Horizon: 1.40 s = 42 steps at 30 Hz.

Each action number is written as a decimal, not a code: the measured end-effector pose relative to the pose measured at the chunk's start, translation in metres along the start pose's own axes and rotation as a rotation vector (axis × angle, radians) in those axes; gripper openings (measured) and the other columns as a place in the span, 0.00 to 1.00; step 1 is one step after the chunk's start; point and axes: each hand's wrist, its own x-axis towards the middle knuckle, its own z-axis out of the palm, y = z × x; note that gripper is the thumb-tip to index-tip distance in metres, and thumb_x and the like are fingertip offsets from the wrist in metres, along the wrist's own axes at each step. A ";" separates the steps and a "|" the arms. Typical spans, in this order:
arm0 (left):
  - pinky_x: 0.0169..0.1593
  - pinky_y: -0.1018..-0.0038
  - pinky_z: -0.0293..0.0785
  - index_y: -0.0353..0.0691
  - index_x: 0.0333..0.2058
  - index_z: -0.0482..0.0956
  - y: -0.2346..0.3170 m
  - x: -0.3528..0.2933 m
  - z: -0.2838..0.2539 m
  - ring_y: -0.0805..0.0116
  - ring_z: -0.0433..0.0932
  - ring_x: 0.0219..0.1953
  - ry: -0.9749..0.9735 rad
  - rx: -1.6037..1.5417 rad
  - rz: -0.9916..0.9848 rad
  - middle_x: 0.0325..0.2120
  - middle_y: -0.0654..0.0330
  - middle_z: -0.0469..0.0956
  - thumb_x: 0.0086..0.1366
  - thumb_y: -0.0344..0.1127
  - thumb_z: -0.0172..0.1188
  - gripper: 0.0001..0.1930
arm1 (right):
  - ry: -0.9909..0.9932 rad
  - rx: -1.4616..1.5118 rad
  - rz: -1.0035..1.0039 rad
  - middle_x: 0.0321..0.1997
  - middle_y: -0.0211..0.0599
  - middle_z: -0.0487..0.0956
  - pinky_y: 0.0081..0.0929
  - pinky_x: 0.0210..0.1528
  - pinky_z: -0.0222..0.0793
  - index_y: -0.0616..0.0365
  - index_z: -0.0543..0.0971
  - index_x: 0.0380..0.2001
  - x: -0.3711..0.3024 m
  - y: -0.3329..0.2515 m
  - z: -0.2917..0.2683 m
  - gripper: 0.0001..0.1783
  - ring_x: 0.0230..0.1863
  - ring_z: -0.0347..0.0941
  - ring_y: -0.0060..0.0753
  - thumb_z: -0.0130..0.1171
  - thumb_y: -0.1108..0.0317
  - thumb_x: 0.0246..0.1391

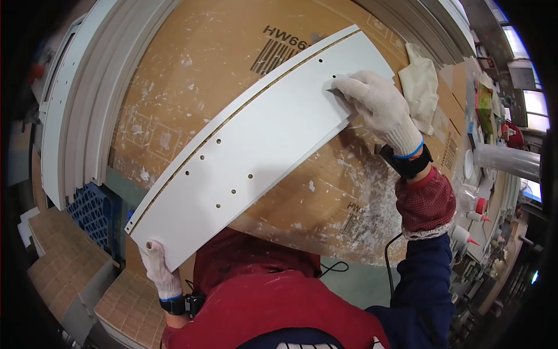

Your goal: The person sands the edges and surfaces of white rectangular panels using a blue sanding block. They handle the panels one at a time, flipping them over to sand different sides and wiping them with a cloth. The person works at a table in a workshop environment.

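A long white board (279, 110) lies slantwise before me, its near-left end toward my body. A narrow brown groove (250, 99) runs along its far edge, and several small drilled holes dot its face. At the near-left end, my left hand (160, 269), in a white knit glove, is closed around the board's edge with the thumb on top. My right hand (378, 104), gloved the same way, is over the far-right part. Its fingers are pinched on a thin grey blade-like piece (332, 90) near two holes; most of that piece is hidden.
Scuffed cardboard (174, 75) with white dust lies under the board. A crumpled pale cloth (421, 87) is beyond my right hand. White panels (125, 64) stand stacked at left, near a blue pallet (93, 212). Red-tipped bottles (465, 235) stand at right.
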 end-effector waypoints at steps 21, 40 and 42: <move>0.57 0.72 0.69 0.32 0.62 0.57 -0.001 -0.002 0.002 0.68 0.70 0.54 0.018 0.092 0.070 0.55 0.54 0.67 0.71 0.40 0.49 0.26 | -0.016 -0.059 0.134 0.32 0.40 0.75 0.36 0.34 0.71 0.51 0.76 0.39 0.008 -0.014 -0.006 0.10 0.33 0.74 0.46 0.52 0.71 0.53; 0.58 0.69 0.69 0.30 0.59 0.61 -0.007 -0.001 -0.001 0.60 0.71 0.55 0.084 0.116 0.034 0.57 0.47 0.65 0.71 0.37 0.48 0.23 | 0.017 0.004 0.076 0.32 0.35 0.75 0.28 0.37 0.70 0.57 0.77 0.41 0.006 -0.011 0.002 0.17 0.33 0.73 0.36 0.56 0.82 0.46; 0.57 0.70 0.69 0.30 0.59 0.60 -0.005 -0.001 0.000 0.61 0.71 0.54 0.099 0.212 0.012 0.56 0.48 0.66 0.71 0.37 0.48 0.23 | 0.008 0.022 0.060 0.32 0.35 0.75 0.28 0.37 0.70 0.57 0.77 0.41 0.006 -0.009 0.001 0.17 0.33 0.73 0.36 0.55 0.82 0.45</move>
